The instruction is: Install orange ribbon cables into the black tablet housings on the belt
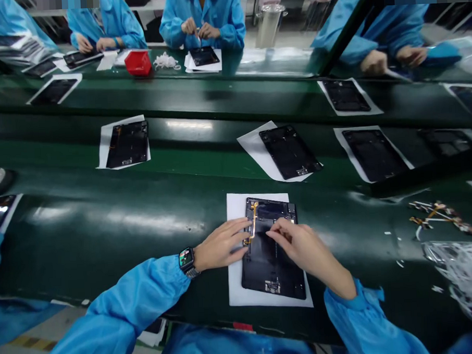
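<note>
A black tablet housing (263,267) lies on a white sheet of paper (236,289) right in front of me. Along its upper left side runs an orange flex cable (255,215) with a white stretch. My left hand (222,244) rests at the housing's left edge, fingers stretched out and spread, the tips touching near the cable's lower end. Above the middle of the housing, my right hand (303,244) has thumb and forefinger pinched together. Whatever is between those fingertips, if anything, is too small to make out.
More tablet housings (289,151) on paper sit on the green belt (203,152) beyond. At right lie a bundle of flex cables (441,215) and a clear plastic bag (463,271) of white scraps. Co-workers in blue sit opposite, near a red box (137,63).
</note>
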Tool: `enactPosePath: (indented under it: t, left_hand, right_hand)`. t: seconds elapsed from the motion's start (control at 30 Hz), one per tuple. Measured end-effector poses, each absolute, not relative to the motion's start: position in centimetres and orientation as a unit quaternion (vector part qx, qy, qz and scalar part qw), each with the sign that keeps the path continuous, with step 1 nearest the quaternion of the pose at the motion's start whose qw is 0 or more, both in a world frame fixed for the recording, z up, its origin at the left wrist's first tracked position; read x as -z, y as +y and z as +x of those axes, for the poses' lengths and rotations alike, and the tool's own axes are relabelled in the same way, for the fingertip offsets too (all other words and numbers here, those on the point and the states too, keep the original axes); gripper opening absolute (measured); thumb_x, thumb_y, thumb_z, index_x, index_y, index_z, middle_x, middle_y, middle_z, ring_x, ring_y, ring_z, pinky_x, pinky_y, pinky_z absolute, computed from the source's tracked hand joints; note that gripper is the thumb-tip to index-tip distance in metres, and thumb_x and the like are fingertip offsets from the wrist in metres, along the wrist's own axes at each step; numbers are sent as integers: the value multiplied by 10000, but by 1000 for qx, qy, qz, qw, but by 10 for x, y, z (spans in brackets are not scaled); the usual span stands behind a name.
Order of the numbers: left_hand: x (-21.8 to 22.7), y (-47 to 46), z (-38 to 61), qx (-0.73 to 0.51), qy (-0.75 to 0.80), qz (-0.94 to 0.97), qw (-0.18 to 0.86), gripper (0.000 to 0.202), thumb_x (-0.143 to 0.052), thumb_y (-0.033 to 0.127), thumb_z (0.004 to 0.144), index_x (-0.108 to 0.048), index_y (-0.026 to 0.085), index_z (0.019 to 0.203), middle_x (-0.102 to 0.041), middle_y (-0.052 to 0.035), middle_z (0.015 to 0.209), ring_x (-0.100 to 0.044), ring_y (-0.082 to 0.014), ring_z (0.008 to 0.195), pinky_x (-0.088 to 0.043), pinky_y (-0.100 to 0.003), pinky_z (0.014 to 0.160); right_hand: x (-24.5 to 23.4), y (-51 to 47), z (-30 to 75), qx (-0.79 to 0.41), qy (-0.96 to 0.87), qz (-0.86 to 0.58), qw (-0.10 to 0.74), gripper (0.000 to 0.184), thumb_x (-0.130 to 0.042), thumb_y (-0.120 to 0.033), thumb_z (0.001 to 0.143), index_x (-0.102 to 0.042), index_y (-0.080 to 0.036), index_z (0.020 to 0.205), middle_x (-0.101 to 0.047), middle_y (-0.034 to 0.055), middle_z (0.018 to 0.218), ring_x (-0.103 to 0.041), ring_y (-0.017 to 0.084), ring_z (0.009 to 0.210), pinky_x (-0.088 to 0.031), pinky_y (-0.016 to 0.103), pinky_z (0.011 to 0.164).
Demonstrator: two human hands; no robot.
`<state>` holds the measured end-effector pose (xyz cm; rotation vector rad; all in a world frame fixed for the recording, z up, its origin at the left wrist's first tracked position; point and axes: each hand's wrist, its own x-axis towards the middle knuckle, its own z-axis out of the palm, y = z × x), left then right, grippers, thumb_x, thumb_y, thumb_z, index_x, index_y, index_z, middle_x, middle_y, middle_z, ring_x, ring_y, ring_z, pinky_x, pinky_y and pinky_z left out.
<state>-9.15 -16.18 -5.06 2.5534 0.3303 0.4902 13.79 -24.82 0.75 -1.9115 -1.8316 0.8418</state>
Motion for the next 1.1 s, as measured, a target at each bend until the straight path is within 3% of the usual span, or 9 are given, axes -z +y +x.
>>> enactPosePath:
  t: [0.1, 0.2, 0.43, 0.5, 0.73, 0.9, 1.1]
  left_hand:
    - [53, -160, -93, -199, 152, 929, 274, 461, -601, 278, 904, -468, 123, 1318, -445, -183, 1438, -341, -262, 1412, -358, -460, 1157]
    - [55, -159, -93, -195, 156, 927, 280, 561, -653, 325, 876, -428, 118, 1347, -425, -196, 1447, -327, -279, 1416, -347, -473, 1161]
    - [57, -158, -94, -192, 151, 927, 286, 467, -654, 338, 878, -475, 143, 1263, -437, -195, 1432, -365, -292, 1390, -360, -497, 1141]
    - [58, -158, -94, -194, 153, 925, 288, 468, -647, 346, 883, -474, 141, 1266, -434, -194, 1433, -364, -293, 1388, -357, -495, 1143]
    - [62, -158, -96, -190, 155, 929, 278, 515, -659, 372, 878, -465, 117, 1281, -419, -191, 1448, -354, -301, 1390, -340, -474, 1155]
    - [63, -157, -96, -191, 154, 930, 273, 483, -639, 371, 892, -473, 115, 1267, -413, -189, 1452, -351, -295, 1392, -337, -466, 1156]
    - [62, -157, -95, -188, 155, 929, 277, 487, -655, 365, 883, -474, 121, 1264, -419, -194, 1446, -355, -299, 1388, -343, -471, 1149]
  right_hand:
    - [2, -257, 124, -267, -668, -673, 172, 113, -435, -279, 985, -536, -236, 1014, -672, 20, 836, -640, 202, 711, -431, 290, 623]
    - [10, -259, 110, -229, -700, -664, 126, 121, -406, -239, 993, -521, -220, 1023, -673, 36, 855, -646, 208, 685, -418, 291, 580]
    - [17, -252, 81, -114, -757, -641, 60, 208, -376, -138, 966, -576, -183, 933, -677, 87, 836, -648, 222, 657, -413, 307, 563]
    - [19, -253, 80, -125, -744, -652, 75, 215, -375, -155, 970, -585, -190, 944, -690, 92, 863, -658, 220, 673, -432, 304, 570]
    - [29, -269, 87, -205, -659, -679, 249, 175, -429, -247, 1000, -577, -235, 1093, -713, 55, 1005, -692, 213, 878, -532, 313, 749]
    - [34, -272, 83, -203, -671, -667, 252, 181, -426, -228, 1005, -573, -228, 1111, -703, 67, 1043, -682, 212, 931, -529, 331, 810]
    - [32, -270, 82, -170, -696, -661, 223, 167, -417, -218, 1008, -567, -212, 1081, -710, 71, 993, -688, 208, 855, -516, 309, 745]
